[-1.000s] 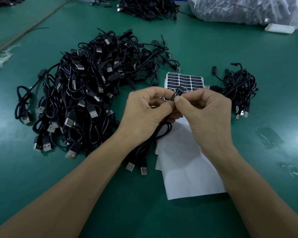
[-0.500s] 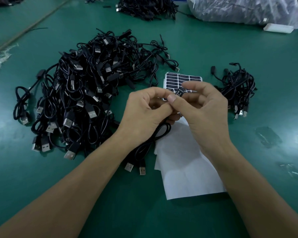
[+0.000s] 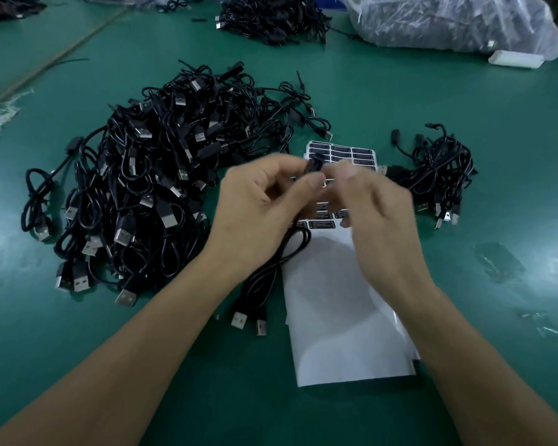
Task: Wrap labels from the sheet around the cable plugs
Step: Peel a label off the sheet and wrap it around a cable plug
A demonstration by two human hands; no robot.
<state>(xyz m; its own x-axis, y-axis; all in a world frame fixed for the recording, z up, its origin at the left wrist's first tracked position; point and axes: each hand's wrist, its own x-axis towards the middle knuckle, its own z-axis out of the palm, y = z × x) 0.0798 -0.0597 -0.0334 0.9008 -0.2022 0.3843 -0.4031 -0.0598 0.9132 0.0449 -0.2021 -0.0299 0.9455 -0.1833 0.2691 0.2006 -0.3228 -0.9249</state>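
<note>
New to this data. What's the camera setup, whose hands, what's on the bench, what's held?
No robot: a person's two bare hands, filmed by one wide-angle camera worn on the head, looking down. On the green table lie a big heap of black USB cables, a smaller black cable bundle to its right, and a white sheet of small black labels. The left hand pinches a small black cable plug; its cable trails down to the table. The right hand is at the plug too, but motion blur hides its grip.
</note>
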